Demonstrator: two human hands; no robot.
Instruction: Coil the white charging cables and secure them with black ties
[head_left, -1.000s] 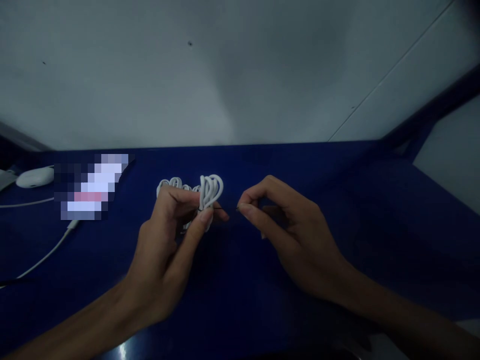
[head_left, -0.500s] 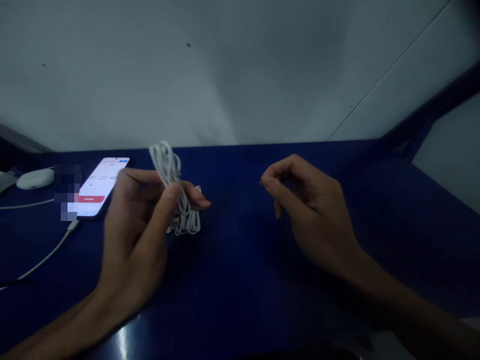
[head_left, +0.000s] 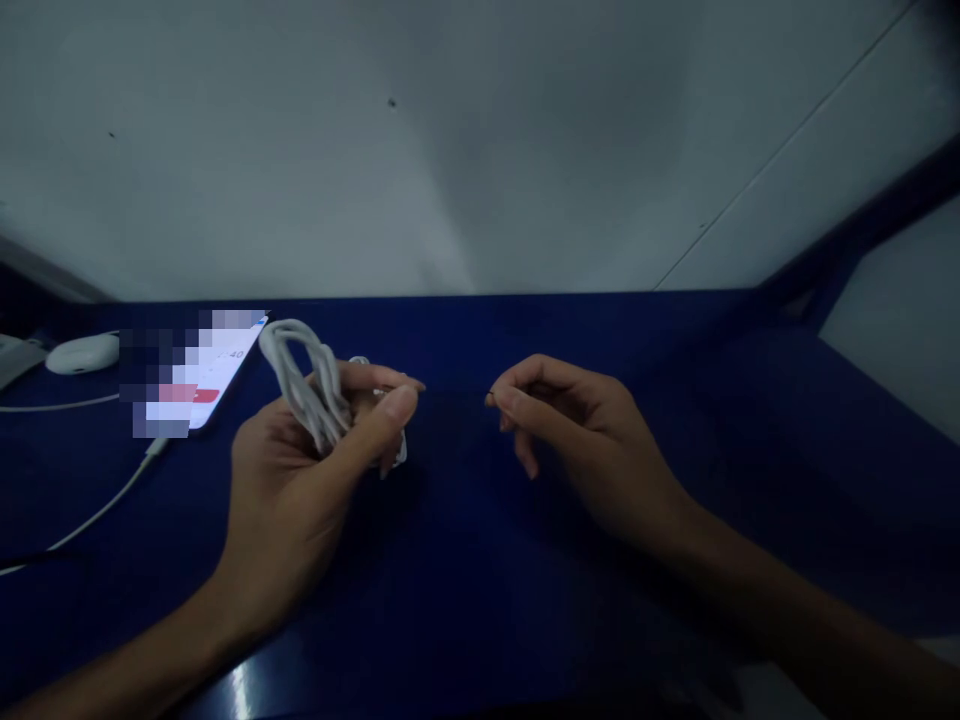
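Observation:
A looped bundle of white cable (head_left: 319, 385) sits in my left hand (head_left: 289, 490), held in the crook between thumb and forefinger. The tips of that thumb and forefinger come close together in front of it. My right hand (head_left: 600, 440) is closed in a pinch, to the right and a short gap away from the left. A tiny dark sliver shows at its fingertips, too small to name. Behind the left fingers more white cable (head_left: 401, 450) lies on the blue table (head_left: 465, 580), mostly hidden.
A lit phone (head_left: 217, 375), partly pixelated, rests on the left with a white charging cable (head_left: 112, 505) plugged in. Beyond it lie a white rounded case (head_left: 82, 354) and another white thing at the left edge. A grey wall (head_left: 525, 180) rises behind the table.
My left hand has tipped the cable bundle down to the left, and its thumb has moved towards the forefinger tip. My right hand has moved left, closer to it, still pinching.

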